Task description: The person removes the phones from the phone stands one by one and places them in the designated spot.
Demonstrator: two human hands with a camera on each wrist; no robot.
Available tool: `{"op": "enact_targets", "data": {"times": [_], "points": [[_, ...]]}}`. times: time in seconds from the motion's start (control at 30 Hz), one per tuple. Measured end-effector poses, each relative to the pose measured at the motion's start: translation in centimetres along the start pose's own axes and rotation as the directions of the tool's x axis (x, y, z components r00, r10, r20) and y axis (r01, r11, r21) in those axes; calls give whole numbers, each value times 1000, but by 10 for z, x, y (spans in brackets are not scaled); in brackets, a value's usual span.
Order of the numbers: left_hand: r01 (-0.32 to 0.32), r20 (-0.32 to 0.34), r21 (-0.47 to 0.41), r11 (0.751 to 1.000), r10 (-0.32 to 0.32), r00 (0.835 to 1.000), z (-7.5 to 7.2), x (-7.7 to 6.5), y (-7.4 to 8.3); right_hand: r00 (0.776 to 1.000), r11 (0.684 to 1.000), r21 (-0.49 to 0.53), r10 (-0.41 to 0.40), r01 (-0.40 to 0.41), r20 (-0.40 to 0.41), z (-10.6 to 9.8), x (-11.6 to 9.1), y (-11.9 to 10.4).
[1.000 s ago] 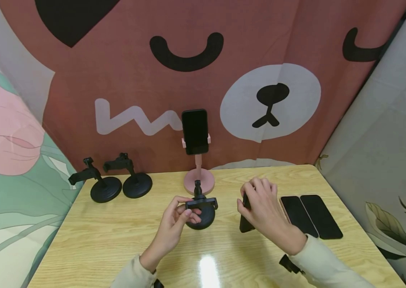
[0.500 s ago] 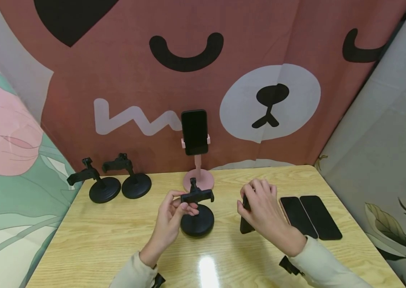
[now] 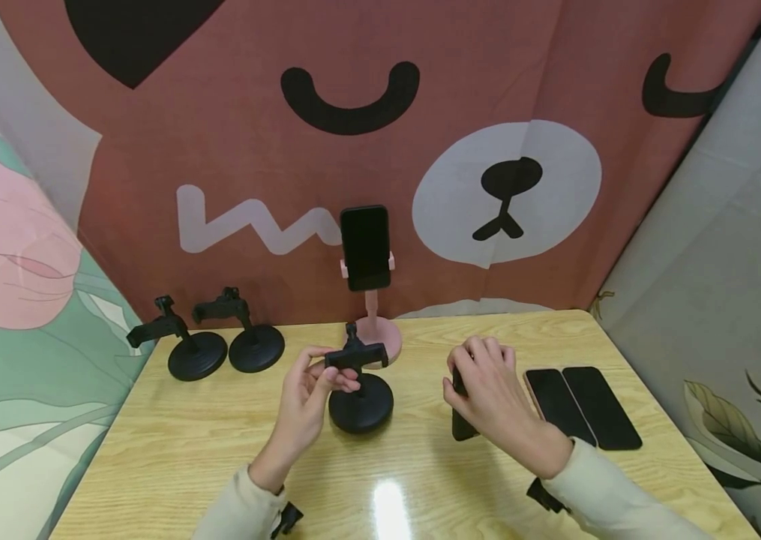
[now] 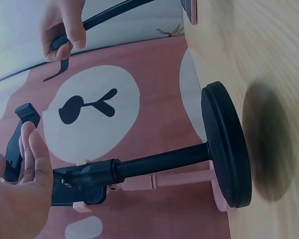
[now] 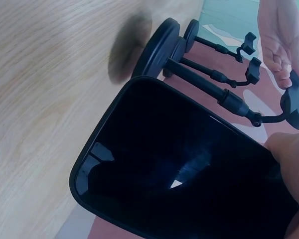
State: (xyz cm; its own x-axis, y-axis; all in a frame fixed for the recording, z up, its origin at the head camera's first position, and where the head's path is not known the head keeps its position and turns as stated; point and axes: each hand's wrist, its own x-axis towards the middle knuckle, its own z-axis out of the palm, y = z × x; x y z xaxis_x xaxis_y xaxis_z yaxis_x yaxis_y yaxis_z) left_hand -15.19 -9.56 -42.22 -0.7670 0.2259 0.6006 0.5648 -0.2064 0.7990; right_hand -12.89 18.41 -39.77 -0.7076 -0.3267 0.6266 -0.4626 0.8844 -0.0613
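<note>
My left hand (image 3: 304, 401) holds a black phone stand (image 3: 361, 405) by one end of its clamp, fingers and thumb pinching it. In the left wrist view the stand's round base (image 4: 226, 144) hangs off the tabletop, with its shadow apart from it. The clamp has nothing in it. My right hand (image 3: 496, 394) grips a black smartphone (image 3: 464, 425) from above, thumb on one edge and fingers on the other. Its dark glossy screen (image 5: 154, 149) fills much of the right wrist view. The hand hides the phone's upper part in the head view.
Two more black phone stands (image 3: 256, 347) stand at the back left of the wooden table (image 3: 171, 465). Behind the held stand, a pink stand (image 3: 388, 337) carries an upright phone (image 3: 365, 247). Two dark phones (image 3: 601, 407) lie side by side on the right.
My left hand has lifted the black phone stand and carried it a little to the left, so its base and stem show more fully. The right hand with its smartphone has barely moved.
</note>
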Motion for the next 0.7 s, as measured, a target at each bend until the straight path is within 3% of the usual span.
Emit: {"op": "enact_targets", "data": {"times": [0.7], "points": [[-56, -48, 25, 998, 57, 997, -32, 21, -3, 992, 997, 21, 73, -76, 105, 1, -1, 11]]}}
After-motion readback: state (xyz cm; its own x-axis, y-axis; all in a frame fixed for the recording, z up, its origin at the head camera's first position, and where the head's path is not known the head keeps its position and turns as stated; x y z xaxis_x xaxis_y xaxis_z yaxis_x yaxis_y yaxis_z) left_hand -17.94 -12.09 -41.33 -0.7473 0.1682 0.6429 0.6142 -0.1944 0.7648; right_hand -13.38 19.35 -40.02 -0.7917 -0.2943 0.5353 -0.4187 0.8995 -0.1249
